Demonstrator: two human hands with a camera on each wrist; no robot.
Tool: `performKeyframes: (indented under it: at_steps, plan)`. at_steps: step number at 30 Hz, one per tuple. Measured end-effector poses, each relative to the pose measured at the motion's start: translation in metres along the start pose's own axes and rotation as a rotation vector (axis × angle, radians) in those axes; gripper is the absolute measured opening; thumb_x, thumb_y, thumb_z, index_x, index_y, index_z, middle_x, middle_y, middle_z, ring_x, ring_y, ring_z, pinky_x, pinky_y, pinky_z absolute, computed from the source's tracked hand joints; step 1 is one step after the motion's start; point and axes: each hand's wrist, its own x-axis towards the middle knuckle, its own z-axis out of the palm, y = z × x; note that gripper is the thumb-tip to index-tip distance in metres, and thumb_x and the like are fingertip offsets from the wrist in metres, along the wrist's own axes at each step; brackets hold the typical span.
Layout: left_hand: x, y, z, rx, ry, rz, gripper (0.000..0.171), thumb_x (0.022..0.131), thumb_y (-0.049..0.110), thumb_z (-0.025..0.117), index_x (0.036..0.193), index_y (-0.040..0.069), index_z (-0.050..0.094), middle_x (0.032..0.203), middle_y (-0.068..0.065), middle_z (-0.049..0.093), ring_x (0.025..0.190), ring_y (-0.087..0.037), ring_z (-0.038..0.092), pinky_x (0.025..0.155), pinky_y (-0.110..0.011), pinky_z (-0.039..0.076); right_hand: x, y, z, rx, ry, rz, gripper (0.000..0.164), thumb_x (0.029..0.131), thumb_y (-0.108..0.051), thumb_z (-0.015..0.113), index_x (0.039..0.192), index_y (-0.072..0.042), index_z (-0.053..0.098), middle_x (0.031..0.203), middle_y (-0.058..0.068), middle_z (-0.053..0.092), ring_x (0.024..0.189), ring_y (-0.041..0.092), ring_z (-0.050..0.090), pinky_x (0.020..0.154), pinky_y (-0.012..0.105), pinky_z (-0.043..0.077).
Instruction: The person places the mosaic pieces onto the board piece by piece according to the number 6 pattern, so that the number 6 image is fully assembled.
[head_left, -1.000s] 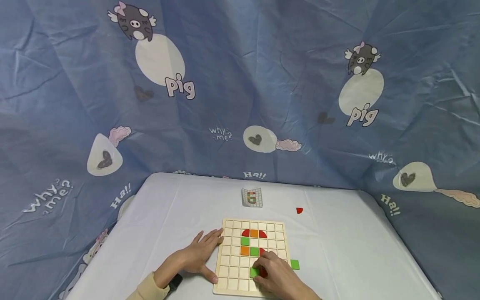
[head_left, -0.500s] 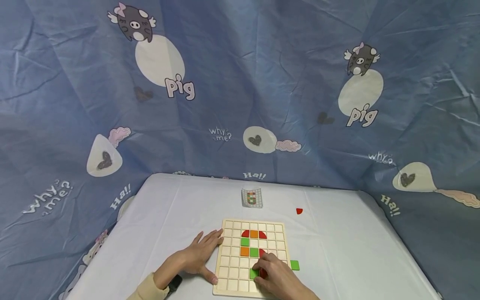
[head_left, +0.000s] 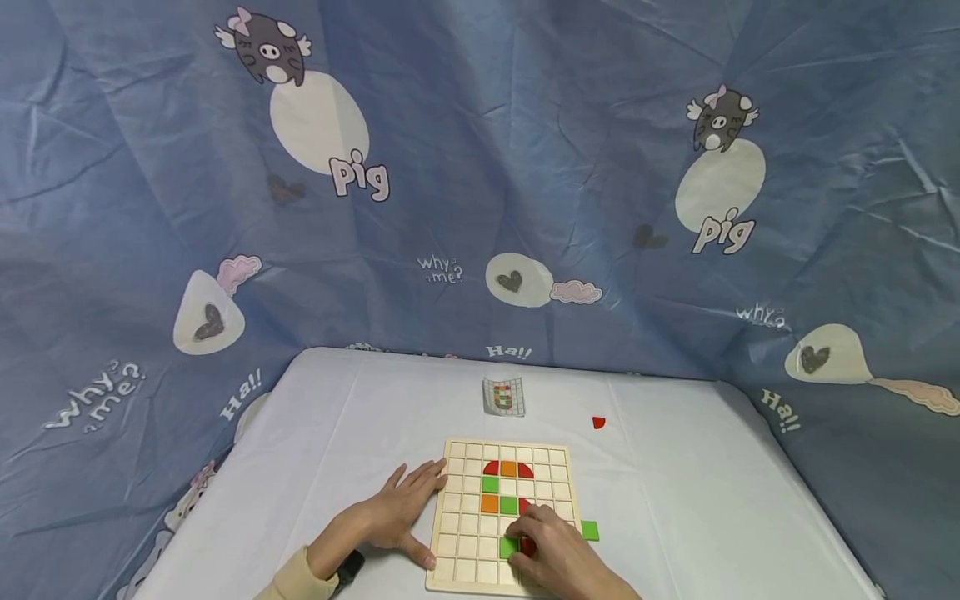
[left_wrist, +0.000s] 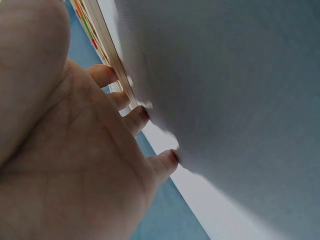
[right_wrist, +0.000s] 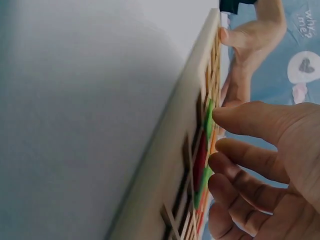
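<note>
My left hand (head_left: 401, 506) lies spread at the left edge of a wooden grid board (head_left: 457, 546), thumb and fingertips at its frame. In the left wrist view its fingers (left_wrist: 162, 162) are extended along that edge. Over the board's lower part is my right hand (head_left: 555, 550), fingers bent loosely. Its thumb tip is right at a green square tile (head_left: 508, 547). Next to that tile a red piece (head_left: 528, 547) is partly hidden under the hand. In the right wrist view this red piece (right_wrist: 200, 160) lies flat in the grid, with thumb and fingertips apart.
Orange square tiles (head_left: 490, 503), green tiles and red rounded pieces sit in the grid above. A loose green tile (head_left: 590, 531) lies at the board's right edge. Farther back are a red quarter-round piece (head_left: 598, 422) and a pattern card (head_left: 504, 397) on the white tabletop (head_left: 360, 433).
</note>
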Motion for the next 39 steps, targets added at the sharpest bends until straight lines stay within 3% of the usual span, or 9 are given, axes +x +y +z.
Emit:
performKeyframes:
  at_steps: [9,15,26,35,39]
  plan:
    - [-0.001,0.003,-0.002,-0.006,0.003,0.001,0.121,0.061,0.064,0.079,0.150,0.003,0.024,0.162,-0.017,0.009,0.149,-0.037,0.012,0.115,-0.064,0.008,-0.005,0.017,-0.025,0.056,0.162,0.013,0.017,0.082,-0.017,0.076,0.098,-0.015,0.068,0.097,-0.010,0.062,0.084,0.008,0.056,0.069,0.021,0.051]
    - [-0.001,0.002,-0.003,-0.009,0.001,0.004,0.121,0.062,0.063,0.080,0.150,0.003,0.023,0.162,-0.017,0.009,0.149,-0.037,0.012,0.115,-0.064,0.008,-0.012,0.034,-0.045,0.066,0.245,0.098,0.022,0.078,-0.010,0.078,0.097,-0.015,0.067,0.096,-0.009,0.063,0.082,0.009,0.057,0.066,0.021,0.049]
    - [-0.001,-0.002,0.001,-0.011,-0.008,-0.011,0.122,0.062,0.065,0.078,0.152,0.005,0.022,0.162,-0.015,0.008,0.149,-0.035,0.010,0.116,-0.063,0.007,-0.015,0.072,-0.065,0.081,0.316,0.283,0.025,0.076,-0.011,0.080,0.098,-0.017,0.069,0.094,-0.009,0.065,0.084,0.011,0.056,0.067,0.022,0.045]
    - [0.000,-0.003,0.002,-0.008,-0.001,-0.008,0.122,0.061,0.066,0.078,0.151,0.005,0.023,0.162,-0.015,0.009,0.149,-0.035,0.011,0.116,-0.063,0.007,-0.003,0.117,-0.073,0.091,0.408,0.233,0.031,0.077,-0.005,0.079,0.106,-0.008,0.070,0.095,0.001,0.067,0.083,0.018,0.059,0.061,0.022,0.045]
    - [0.000,-0.002,0.001,-0.007,0.000,-0.001,0.121,0.061,0.065,0.078,0.151,0.005,0.023,0.162,-0.016,0.009,0.149,-0.035,0.011,0.115,-0.064,0.008,0.007,0.137,-0.074,0.081,0.423,0.244,0.034,0.080,-0.005,0.076,0.113,-0.006,0.068,0.101,0.005,0.067,0.089,0.021,0.061,0.066,0.028,0.049]
